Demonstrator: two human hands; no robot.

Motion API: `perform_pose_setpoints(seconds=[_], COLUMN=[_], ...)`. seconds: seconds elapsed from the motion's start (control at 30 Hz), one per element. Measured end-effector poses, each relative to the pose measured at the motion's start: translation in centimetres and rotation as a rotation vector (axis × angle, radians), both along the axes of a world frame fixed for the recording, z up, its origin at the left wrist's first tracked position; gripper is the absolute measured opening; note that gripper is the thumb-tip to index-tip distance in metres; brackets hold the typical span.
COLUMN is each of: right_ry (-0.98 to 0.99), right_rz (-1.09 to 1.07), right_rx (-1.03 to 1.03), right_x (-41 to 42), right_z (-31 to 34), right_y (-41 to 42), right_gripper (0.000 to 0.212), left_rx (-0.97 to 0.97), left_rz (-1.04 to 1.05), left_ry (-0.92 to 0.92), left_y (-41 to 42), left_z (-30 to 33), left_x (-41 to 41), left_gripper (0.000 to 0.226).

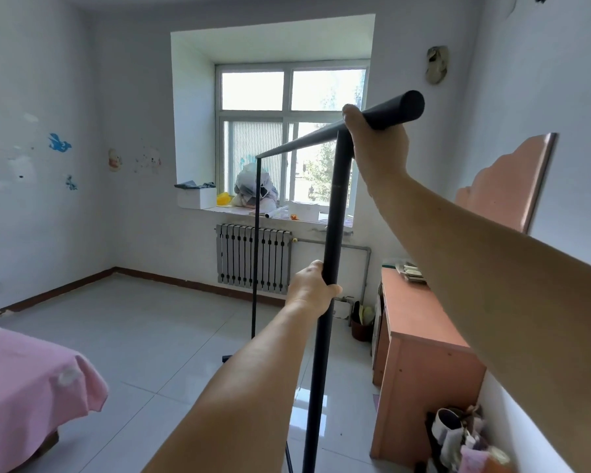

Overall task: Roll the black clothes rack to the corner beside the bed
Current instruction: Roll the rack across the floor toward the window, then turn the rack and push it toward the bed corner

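Black tubular metal clothes rack (331, 233): empty, stands on the tiled floor (144, 336) between pink-covered bed (24, 387) and orange cabinet (420, 336). Likely light, rigid, top-heavy. Left hand (313, 288) wraps the near upright; right hand (377, 145) clamps the top bar.

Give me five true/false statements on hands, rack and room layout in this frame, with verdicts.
1. The right hand grips the top bar of the black clothes rack. True.
2. The left hand is free of the rack. False: it holds the near upright post.
3. Clothes hang from the rack. False: its bar is bare.
4. The bed with its pink cover lies at lower left. True.
5. The radiator stands against the left wall. False: it sits under the window on the far wall.
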State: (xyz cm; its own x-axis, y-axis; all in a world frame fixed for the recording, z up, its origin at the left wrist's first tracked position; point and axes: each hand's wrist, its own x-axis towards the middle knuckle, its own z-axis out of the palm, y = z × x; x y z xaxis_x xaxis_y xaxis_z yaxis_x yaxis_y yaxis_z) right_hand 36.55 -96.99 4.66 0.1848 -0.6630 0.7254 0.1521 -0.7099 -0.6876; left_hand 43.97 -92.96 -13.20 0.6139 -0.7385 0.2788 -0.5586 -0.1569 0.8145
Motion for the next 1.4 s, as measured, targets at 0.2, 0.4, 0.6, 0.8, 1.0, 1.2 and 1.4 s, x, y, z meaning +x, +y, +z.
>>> perform_pose_setpoints(seconds=[0.2, 0.4, 0.6, 0.8, 1.0, 1.2, 1.4], right_ry=[0.09, 0.085, 0.3, 0.608, 0.441, 0.316, 0.207], right_rz=[0.188, 0.145, 0.421, 0.424, 0.442, 0.41, 0.288], right_rx=[0.066, 0.269, 0.393, 0.414, 0.5, 0.553, 0.587], right_x=[1.4, 1.2, -0.1, 2.4, 3.0, 3.7, 4.5], right_z=[-7.1, -16.6, -25.5, -27.2, -27.7, -28.3, -28.7], right_y=[-4.4, -7.7, -8.1, -7.2, -7.3, -7.1, -7.7], right_gripper=[0.056, 0.029, 0.043, 0.022, 0.008, 0.015, 0.036], left_rx=[0.003, 0.033, 0.052, 0.04, -0.072, -0.248, -0.281], left_rz=[-0.011, -0.105, -0.292, -0.191, 0.018, -0.042, -0.234], left_ry=[-0.044, 0.073, 0.411, 0.174, -0.104, -0.31, -0.398], left_y=[-3.4, -4.9, -3.7, -4.5, -4.9, -6.3, -8.0], left_z=[0.1, 0.5, 1.7, 5.0, 8.2, 12.6, 17.7], left_x=[1.0, 1.9, 3.6, 4.0, 4.3, 3.8, 4.1], left_gripper=[0.026, 0.029, 0.047, 0.05, 0.108, 0.124, 0.098])
